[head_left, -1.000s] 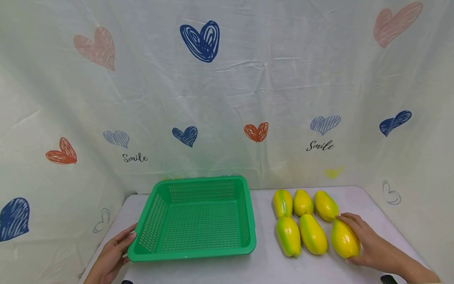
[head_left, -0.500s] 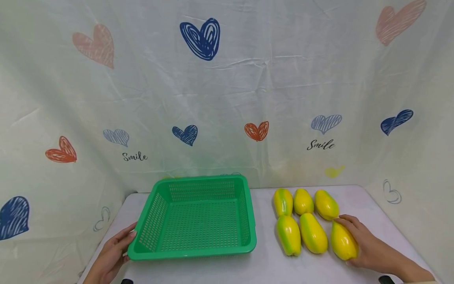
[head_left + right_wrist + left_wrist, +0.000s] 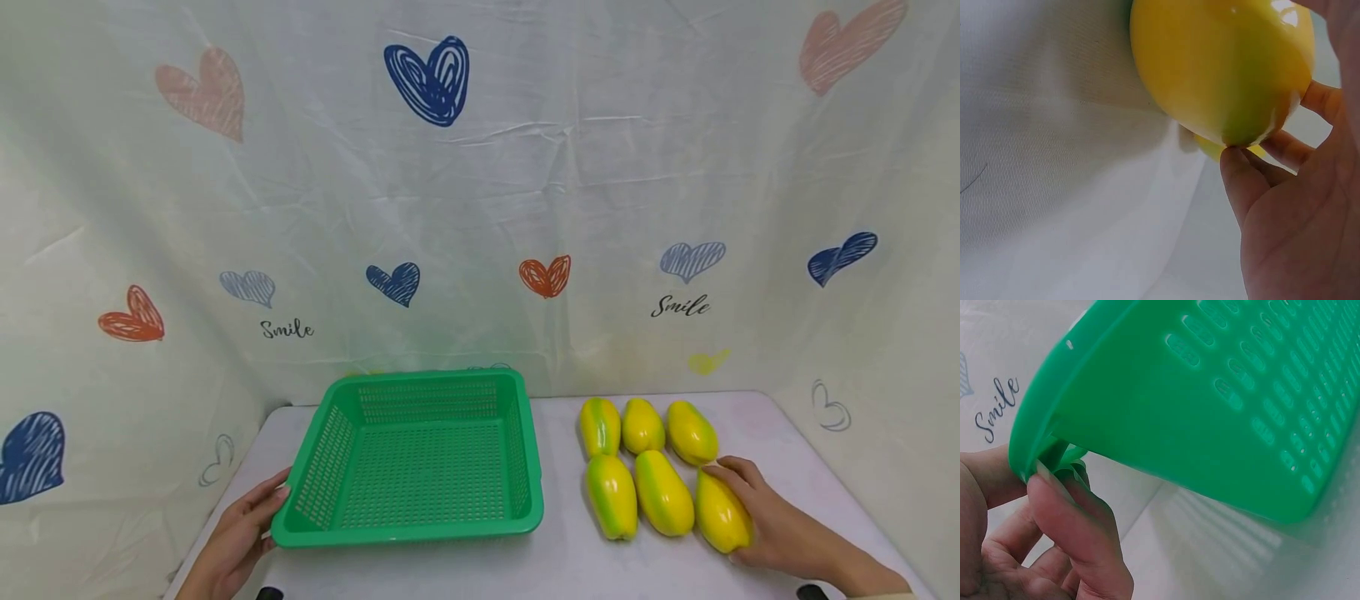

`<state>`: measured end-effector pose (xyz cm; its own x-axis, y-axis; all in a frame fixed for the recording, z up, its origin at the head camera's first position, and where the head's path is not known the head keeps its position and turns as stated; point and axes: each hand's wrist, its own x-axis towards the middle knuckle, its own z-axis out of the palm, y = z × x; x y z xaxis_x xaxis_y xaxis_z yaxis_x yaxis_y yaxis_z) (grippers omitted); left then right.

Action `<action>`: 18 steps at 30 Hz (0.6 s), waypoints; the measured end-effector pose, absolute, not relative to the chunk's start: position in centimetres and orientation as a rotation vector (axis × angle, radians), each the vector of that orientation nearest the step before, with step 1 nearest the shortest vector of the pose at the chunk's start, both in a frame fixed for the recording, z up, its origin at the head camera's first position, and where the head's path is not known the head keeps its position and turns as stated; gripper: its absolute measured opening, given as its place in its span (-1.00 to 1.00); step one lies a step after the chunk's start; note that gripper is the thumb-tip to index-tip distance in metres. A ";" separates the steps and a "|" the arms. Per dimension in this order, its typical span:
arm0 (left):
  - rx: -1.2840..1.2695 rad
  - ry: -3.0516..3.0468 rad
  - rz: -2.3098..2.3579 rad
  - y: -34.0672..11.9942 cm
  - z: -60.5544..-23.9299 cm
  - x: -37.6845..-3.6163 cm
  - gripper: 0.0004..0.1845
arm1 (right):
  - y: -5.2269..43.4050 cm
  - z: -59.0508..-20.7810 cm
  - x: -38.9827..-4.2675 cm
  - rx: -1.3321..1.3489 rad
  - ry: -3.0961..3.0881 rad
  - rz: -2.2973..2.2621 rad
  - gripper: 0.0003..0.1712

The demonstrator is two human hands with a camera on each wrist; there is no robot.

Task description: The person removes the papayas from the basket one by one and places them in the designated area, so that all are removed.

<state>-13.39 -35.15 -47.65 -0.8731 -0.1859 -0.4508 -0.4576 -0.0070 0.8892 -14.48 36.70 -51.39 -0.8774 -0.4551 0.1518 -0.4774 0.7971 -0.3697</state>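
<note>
My left hand [image 3: 242, 533] grips the front left of a green plastic basket [image 3: 405, 536]. In the left wrist view its thumb and fingers pinch the basket's rim [image 3: 1054, 381]. On the right side, my right hand [image 3: 780, 525] holds a glossy yellow papaya [image 3: 723, 510] from its right side. The right wrist view shows thumb and fingers curled about that papaya [image 3: 1222, 69], which has a green streak. Left of it lies another papaya [image 3: 663, 493], and behind it one more papaya [image 3: 692, 432]. The basket has slotted walls and a bare mesh floor.
Further papayas stand between the basket and my right hand: a front papaya [image 3: 611, 497], a back left papaya [image 3: 600, 427] and a back middle papaya [image 3: 643, 425]. A white cloth covers the table [image 3: 558, 483]. Behind hangs a white curtain [image 3: 480, 192] printed with hearts.
My right hand has shifted slightly left, and the papaya in it has moved left and a little nearer, toward the neighbouring papaya. My left hand keeps its grip on the basket.
</note>
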 end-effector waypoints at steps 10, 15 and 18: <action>-0.687 2.061 1.969 -35.1 -47.5 -13.4 -0.23 | 36.3 -51.3 -14.2 0.683 -2.945 0.542 0.17; -0.687 2.061 1.961 -35.2 -47.5 -13.4 -0.23 | 36.5 -51.6 -14.3 0.716 -2.881 0.519 0.16; -0.687 2.059 1.959 -35.2 -47.5 -13.4 -0.23 | 36.7 -51.8 -14.4 0.754 -2.831 0.536 0.15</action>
